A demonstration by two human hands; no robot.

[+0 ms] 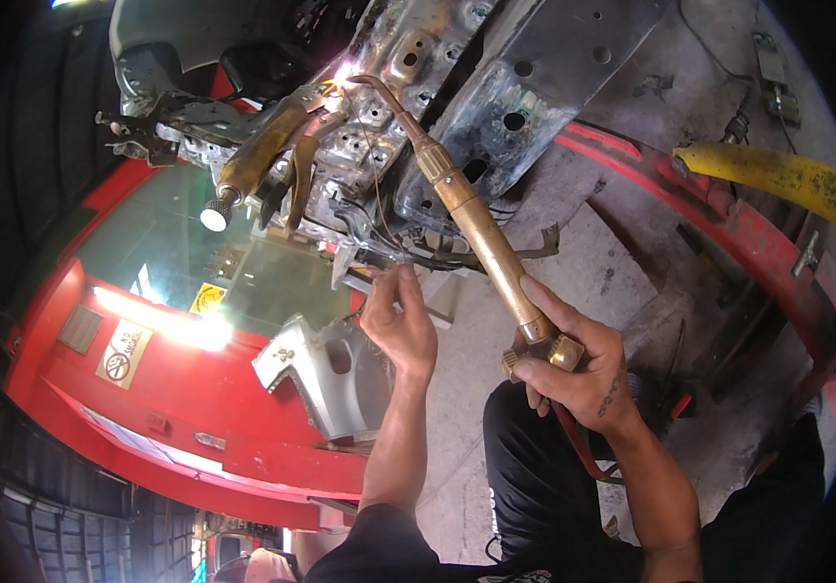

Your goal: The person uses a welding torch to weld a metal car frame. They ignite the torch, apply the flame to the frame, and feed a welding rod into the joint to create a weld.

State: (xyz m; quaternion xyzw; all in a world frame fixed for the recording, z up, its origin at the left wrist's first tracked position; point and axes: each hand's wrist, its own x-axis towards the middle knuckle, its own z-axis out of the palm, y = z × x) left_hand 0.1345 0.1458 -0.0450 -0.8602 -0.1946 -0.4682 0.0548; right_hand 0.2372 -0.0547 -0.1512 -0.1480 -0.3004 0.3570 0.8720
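My right hand [581,367] is wrapped round the valve end of a brass gas welding torch [484,233], which slants up and to the left. Its bent tip meets a bright glow [343,76] at the edge of a bare metal car body section [365,146] full of holes. Lower and to the left, my left hand [400,323] pinches a thin filler rod [376,180] that runs up toward the glow. Worn locking pliers [264,154] are clamped near the lit spot. A hose [574,437] hangs below my right hand.
A red structure [243,389] with a large glass pane [146,223] stands at the left. Before it lies a silver metal part [326,374]. On the right are a red rail [622,160] and a yellow arm [773,177]. Dark cables [437,257] hang beneath the body section.
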